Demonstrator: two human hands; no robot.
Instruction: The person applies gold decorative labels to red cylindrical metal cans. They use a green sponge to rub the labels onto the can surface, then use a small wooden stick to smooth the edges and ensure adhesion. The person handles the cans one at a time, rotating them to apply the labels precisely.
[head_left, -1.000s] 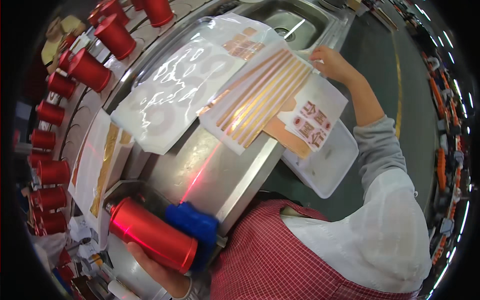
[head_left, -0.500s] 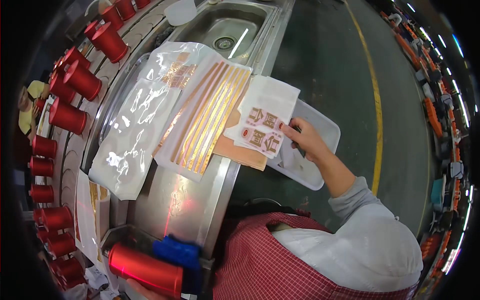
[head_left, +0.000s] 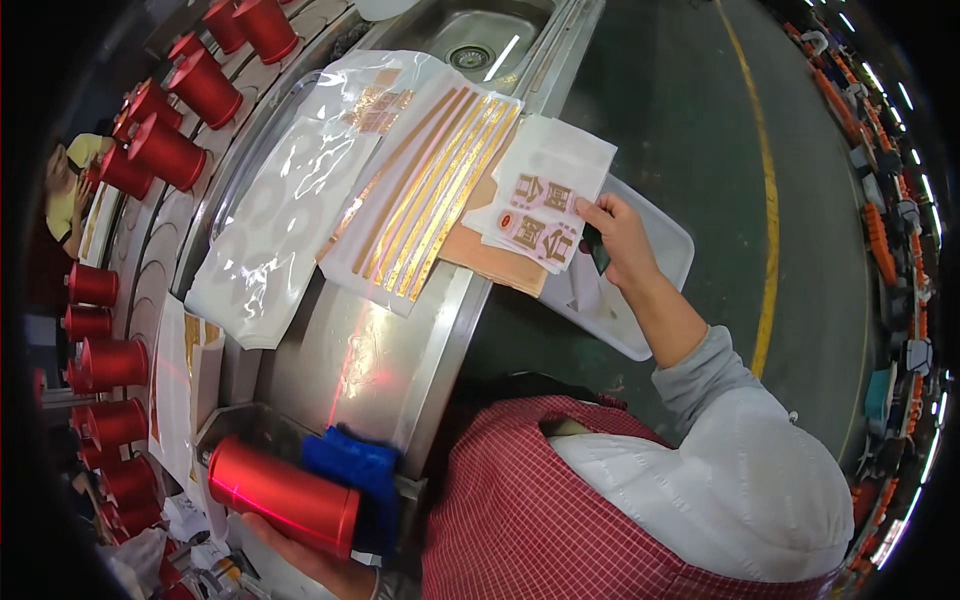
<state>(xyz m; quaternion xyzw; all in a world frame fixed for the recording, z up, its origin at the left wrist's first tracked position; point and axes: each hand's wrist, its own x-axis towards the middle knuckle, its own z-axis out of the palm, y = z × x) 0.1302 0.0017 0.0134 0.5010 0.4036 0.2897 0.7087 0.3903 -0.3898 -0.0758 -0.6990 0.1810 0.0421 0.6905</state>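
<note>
Head view: left fisheye of head-worn pair, upright, unmirrored. Looks steeply down from above wearer's apron (head_left: pixel 570 500), toward near edge of bench (head_left: pixel 405 365). Left hand (head_left: pixel 312 562) and right hand (head_left: pixel 622 238) both at close range. Near edge runs slantwise up frame; end with sink (head_left: pixel 425 48) lies farther off. Lens bends straight lines; picture corners black.

Sink (head_left: pixel 425 45) sits at the far end of the surface (head_left: pixel 395 355). Nearer in, left to right: film (head_left: pixel 270 230), strips (head_left: pixel 425 190), then decals (head_left: pixel 560 150) over card (head_left: pixel 500 262), right fingers (head_left: pixel 603 215) at their right edge. Tray (head_left: pixel 672 245)'s off the surface's right side. Canister (head_left: pixel 285 495)'s near left, left fingers (head_left: pixel 268 530) against it, cloth (head_left: pixel 352 462) just right. Conveyor (head_left: pixel 152 285) with more canisters (head_left: pixel 168 152) runs along the left.
</note>
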